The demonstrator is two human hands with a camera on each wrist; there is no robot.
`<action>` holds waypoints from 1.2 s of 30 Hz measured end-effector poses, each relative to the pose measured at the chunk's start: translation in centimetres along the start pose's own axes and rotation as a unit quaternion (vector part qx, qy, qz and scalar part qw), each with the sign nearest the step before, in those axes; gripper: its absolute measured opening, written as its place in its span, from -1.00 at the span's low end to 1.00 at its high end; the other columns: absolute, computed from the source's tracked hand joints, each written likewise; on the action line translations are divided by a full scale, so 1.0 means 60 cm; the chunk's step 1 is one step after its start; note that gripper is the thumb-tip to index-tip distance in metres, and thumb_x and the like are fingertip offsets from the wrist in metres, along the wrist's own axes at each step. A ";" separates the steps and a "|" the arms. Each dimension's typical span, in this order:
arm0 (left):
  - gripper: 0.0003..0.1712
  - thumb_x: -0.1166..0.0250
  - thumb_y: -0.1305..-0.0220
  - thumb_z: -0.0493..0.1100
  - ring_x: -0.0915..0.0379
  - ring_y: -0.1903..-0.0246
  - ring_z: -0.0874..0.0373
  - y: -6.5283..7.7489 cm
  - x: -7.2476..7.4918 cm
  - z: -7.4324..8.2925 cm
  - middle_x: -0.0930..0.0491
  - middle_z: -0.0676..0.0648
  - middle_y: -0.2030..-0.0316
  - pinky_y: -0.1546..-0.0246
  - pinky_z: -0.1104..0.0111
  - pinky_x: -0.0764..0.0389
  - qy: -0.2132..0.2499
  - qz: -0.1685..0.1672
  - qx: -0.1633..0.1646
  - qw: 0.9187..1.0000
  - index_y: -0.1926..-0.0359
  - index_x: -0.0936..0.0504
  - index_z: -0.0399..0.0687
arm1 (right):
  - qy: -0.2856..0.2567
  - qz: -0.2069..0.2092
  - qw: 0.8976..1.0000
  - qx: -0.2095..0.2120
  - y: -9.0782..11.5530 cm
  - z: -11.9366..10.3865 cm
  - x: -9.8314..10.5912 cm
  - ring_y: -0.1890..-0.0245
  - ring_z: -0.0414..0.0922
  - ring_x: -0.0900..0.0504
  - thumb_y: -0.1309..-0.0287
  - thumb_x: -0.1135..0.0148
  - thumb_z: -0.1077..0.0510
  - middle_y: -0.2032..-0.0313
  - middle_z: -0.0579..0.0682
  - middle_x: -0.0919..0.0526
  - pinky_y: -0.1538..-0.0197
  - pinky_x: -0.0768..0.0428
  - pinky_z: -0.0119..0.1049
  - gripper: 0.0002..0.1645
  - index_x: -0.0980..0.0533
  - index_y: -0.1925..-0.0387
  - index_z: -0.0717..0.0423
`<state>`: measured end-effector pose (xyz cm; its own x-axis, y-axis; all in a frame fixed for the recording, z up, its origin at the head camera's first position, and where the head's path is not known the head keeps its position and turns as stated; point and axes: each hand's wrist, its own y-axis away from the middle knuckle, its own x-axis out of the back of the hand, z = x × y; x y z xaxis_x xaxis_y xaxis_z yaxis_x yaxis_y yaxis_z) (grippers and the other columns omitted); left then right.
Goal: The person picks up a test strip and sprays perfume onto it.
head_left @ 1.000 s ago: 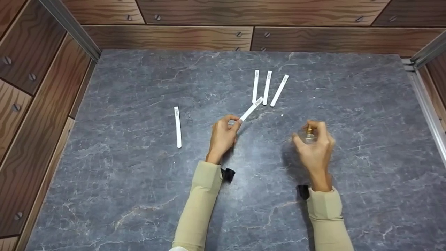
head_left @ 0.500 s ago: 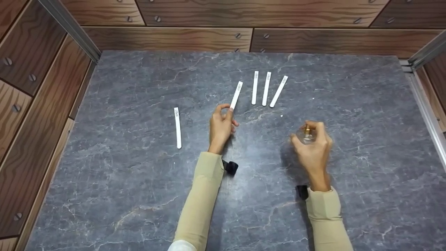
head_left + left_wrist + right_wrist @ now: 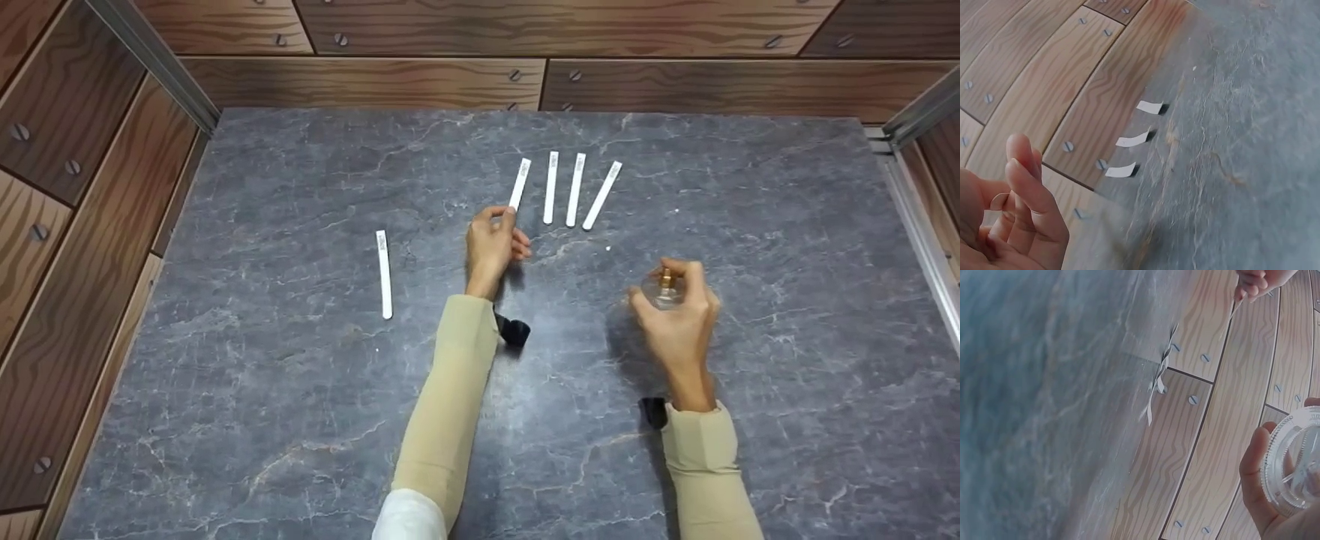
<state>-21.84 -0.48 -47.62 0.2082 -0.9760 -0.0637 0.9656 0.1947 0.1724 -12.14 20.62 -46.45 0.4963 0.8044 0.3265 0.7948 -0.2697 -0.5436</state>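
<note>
My left hand (image 3: 491,241) pinches the near end of a white paper test strip (image 3: 520,184) between thumb and finger, its printed end pointing away. Just right of it, three similar strips (image 3: 550,187) lie side by side, the rightmost slanted; they also appear as curved white strips (image 3: 1132,139) in the left wrist view. Another strip (image 3: 384,274) lies alone to the left. Over the right side of the table, my right hand (image 3: 679,322) grips a clear glass perfume bottle (image 3: 666,279) with a gold sprayer neck. Its round ridged glass base (image 3: 1270,478) faces the right wrist camera.
The grey marbled tabletop (image 3: 262,397) carries a few tiny white specks. Wood-patterned panels (image 3: 360,81) stand along its back and left, with metal rails (image 3: 926,247) at the corners and right side. A black wrist camera (image 3: 514,331) juts from the left sleeve.
My left hand has moved away from me, carrying its strip off the row and then beside the leftmost of the three, turning it nearly parallel. The right hand with the bottle has stayed in place.
</note>
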 end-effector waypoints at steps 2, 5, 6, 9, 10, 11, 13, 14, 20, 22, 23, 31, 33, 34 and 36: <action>-0.77 -0.06 -0.54 -0.29 -0.43 0.82 0.27 -0.006 -0.006 -0.001 -0.56 -0.11 0.71 0.77 0.51 -0.52 0.013 -0.002 0.006 1.000 0.00 -0.51 -0.43 | 0.000 -0.004 1.000 0.006 0.000 0.000 0.000 0.33 -0.26 -0.54 0.30 -0.48 0.61 0.35 0.26 -0.70 0.16 -0.51 -0.59 -0.48 -0.52 0.17 0.49; -0.76 -0.04 -0.56 -0.28 -0.43 0.82 0.25 -0.015 -0.013 -0.005 -0.55 -0.11 0.71 0.78 0.50 -0.51 0.028 -0.004 0.024 0.999 -0.01 -0.49 -0.44 | 0.003 -0.004 1.000 0.013 -0.001 -0.001 0.000 0.34 -0.18 -0.55 0.31 -0.49 0.60 0.36 0.25 -0.70 0.16 -0.50 -0.59 -0.48 -0.52 0.17 0.47; -0.76 -0.04 -0.56 -0.28 -0.43 0.82 0.25 -0.018 -0.016 -0.006 -0.55 -0.10 0.71 0.78 0.50 -0.51 0.031 -0.003 0.030 0.999 -0.02 -0.48 -0.44 | 0.005 -0.006 1.000 0.016 -0.001 -0.001 0.000 0.34 -0.16 -0.56 0.30 -0.48 0.60 0.36 0.25 -0.70 0.16 -0.50 -0.59 -0.48 -0.52 0.17 0.48; -0.72 -0.05 -0.57 -0.27 -0.42 0.83 0.26 -0.026 -0.023 -0.010 -0.53 -0.09 0.71 0.78 0.50 -0.51 0.039 0.002 0.048 0.998 -0.06 -0.48 -0.47 | 0.004 -0.005 1.000 0.016 -0.002 -0.002 0.000 0.35 -0.10 -0.56 0.31 -0.49 0.60 0.36 0.25 -0.70 0.16 -0.50 -0.59 -0.47 -0.52 0.17 0.48; -0.71 -0.04 -0.58 -0.27 -0.42 0.83 0.26 -0.028 -0.025 -0.010 -0.52 -0.08 0.72 0.78 0.51 -0.51 0.039 0.004 0.051 0.998 -0.07 -0.48 -0.48 | 0.003 -0.006 1.000 0.016 -0.002 -0.002 0.000 0.35 -0.09 -0.57 0.31 -0.49 0.60 0.36 0.25 -0.70 0.17 -0.51 -0.58 -0.47 -0.52 0.17 0.48; -0.70 -0.04 -0.57 -0.27 -0.42 0.83 0.26 -0.031 -0.027 -0.010 -0.52 -0.07 0.72 0.77 0.51 -0.51 0.041 0.006 0.053 0.998 -0.08 -0.48 -0.49 | 0.003 -0.006 1.000 0.016 -0.002 -0.002 0.000 0.35 -0.07 -0.57 0.32 -0.49 0.60 0.36 0.26 -0.70 0.16 -0.51 -0.58 -0.47 -0.52 0.17 0.48; -0.68 -0.04 -0.58 -0.26 -0.43 0.83 0.27 -0.035 -0.030 -0.009 -0.52 -0.06 0.72 0.77 0.51 -0.51 0.042 0.010 0.056 0.998 -0.09 -0.48 -0.51 | 0.003 -0.007 1.000 0.015 -0.002 -0.001 0.000 0.35 -0.06 -0.57 0.31 -0.49 0.60 0.35 0.26 -0.70 0.16 -0.51 -0.58 -0.47 -0.52 0.17 0.48; -0.67 -0.04 -0.58 -0.26 -0.43 0.83 0.27 -0.036 -0.031 -0.008 -0.52 -0.05 0.72 0.77 0.51 -0.51 0.045 0.012 0.058 0.997 -0.10 -0.47 -0.52 | 0.002 -0.006 1.000 0.014 -0.002 -0.001 0.000 0.34 -0.06 -0.58 0.32 -0.50 0.60 0.35 0.26 -0.70 0.15 -0.51 -0.58 -0.46 -0.52 0.17 0.48; -0.68 -0.02 -0.55 -0.30 -0.49 0.79 0.23 -0.040 -0.032 -0.006 -0.54 -0.09 0.68 0.75 0.50 -0.54 0.100 0.005 0.095 0.990 -0.12 -0.42 -0.55 | -0.006 -0.002 1.000 0.017 -0.002 0.001 -0.002 0.34 -0.01 -0.60 0.32 -0.51 0.59 0.36 0.25 -0.70 0.13 -0.52 -0.57 -0.47 -0.53 0.18 0.46; -0.67 0.01 -0.53 -0.32 -0.52 0.77 0.21 -0.040 -0.031 -0.007 -0.55 -0.10 0.66 0.73 0.49 -0.57 0.118 -0.003 0.108 0.987 -0.11 -0.40 -0.56 | -0.005 -0.003 1.000 0.024 -0.003 0.001 -0.002 0.35 0.01 -0.61 0.32 -0.50 0.58 0.37 0.25 -0.70 0.14 -0.52 -0.57 -0.48 -0.53 0.18 0.47; -0.67 0.03 -0.51 -0.32 -0.53 0.76 0.20 -0.040 -0.030 -0.008 -0.56 -0.10 0.66 0.73 0.48 -0.58 0.124 -0.007 0.111 0.986 -0.09 -0.40 -0.58 | -0.004 -0.005 1.000 0.027 -0.003 0.001 -0.002 0.35 0.02 -0.61 0.31 -0.50 0.58 0.37 0.26 -0.70 0.15 -0.52 -0.57 -0.48 -0.52 0.18 0.47; -0.84 0.13 -0.33 -0.42 -0.66 0.58 0.11 -0.038 -0.023 -0.012 -0.70 -0.41 0.26 0.57 0.43 -0.69 0.151 -0.055 0.115 0.980 0.30 -0.40 -0.34 | -0.003 -0.011 1.000 0.029 -0.002 0.000 -0.002 0.36 0.01 -0.61 0.30 -0.48 0.59 0.37 0.25 -0.69 0.17 -0.54 -0.58 -0.49 -0.52 0.18 0.48; -0.82 0.16 -0.36 -0.45 -0.72 0.44 0.01 -0.038 -0.022 -0.014 -0.66 -0.47 0.10 0.48 0.42 -0.72 0.143 -0.067 0.117 0.981 0.30 -0.38 -0.30 | -0.003 -0.010 1.000 0.028 -0.001 0.000 -0.002 0.36 0.04 -0.61 0.31 -0.49 0.59 0.37 0.26 -0.69 0.17 -0.53 -0.59 -0.48 -0.52 0.18 0.48; -0.79 0.18 -0.40 -0.46 -0.74 0.35 -0.05 -0.039 -0.022 -0.014 -0.64 -0.47 0.04 0.43 0.41 -0.73 0.137 -0.072 0.119 0.981 0.23 -0.41 -0.34 | -0.002 -0.010 1.000 0.024 0.000 0.000 -0.002 0.36 0.06 -0.61 0.31 -0.49 0.59 0.36 0.26 -0.70 0.17 -0.53 -0.59 -0.48 -0.52 0.17 0.48; -0.76 0.16 -0.48 -0.45 -0.73 0.20 -0.14 -0.039 -0.023 -0.015 -0.61 -0.44 -0.04 0.34 0.41 -0.74 0.122 -0.076 0.124 0.982 0.04 -0.42 -0.46 | -0.002 -0.008 1.000 0.019 0.001 0.001 -0.002 0.36 0.07 -0.62 0.32 -0.51 0.60 0.36 0.27 -0.70 0.17 -0.54 -0.60 -0.46 -0.52 0.17 0.47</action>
<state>-24.25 0.50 -48.85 0.1244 -0.9334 -0.3366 0.9271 -0.0115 0.3745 -12.18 20.54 -46.55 0.4828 0.8105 0.3316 0.7884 -0.2374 -0.5675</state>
